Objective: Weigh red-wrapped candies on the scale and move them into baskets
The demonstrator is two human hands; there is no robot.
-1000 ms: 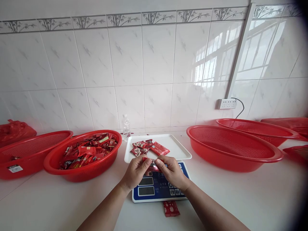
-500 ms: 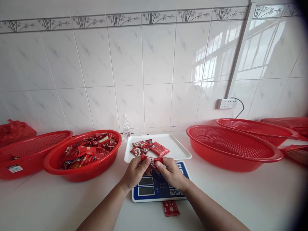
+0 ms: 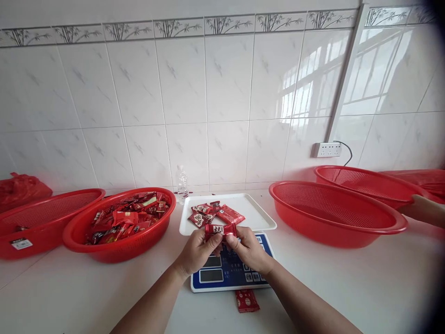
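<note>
Between both hands is a small red wrapped candy (image 3: 219,229) with dark characters on a pale patch. My left hand (image 3: 196,248) pinches its left end, and my right hand (image 3: 248,250) grips the right end. They are held over the blue panel of a digital scale (image 3: 229,273), covering part of its keys and displays. Just beyond, several red packets (image 3: 202,213) and a larger flat red packet (image 3: 230,214) lie on the scale's white tray (image 3: 259,218). Another red packet (image 3: 247,300) rests on the table at the scale's near edge, partly hidden beneath it.
On the left, a red basket (image 3: 114,256) holds many wrapped sweets, beside another red basket (image 3: 52,206). A clear bottle (image 3: 182,184) stands behind the tray. Rightward are a large red basket (image 3: 333,234) and a farther basket (image 3: 361,181), gripped by another person's hand (image 3: 422,209).
The candy has been turned in my fingers, so its printed face now shows. At the right, the other person's hand has risen to the far basket's rim, and that basket has shifted slightly.
</note>
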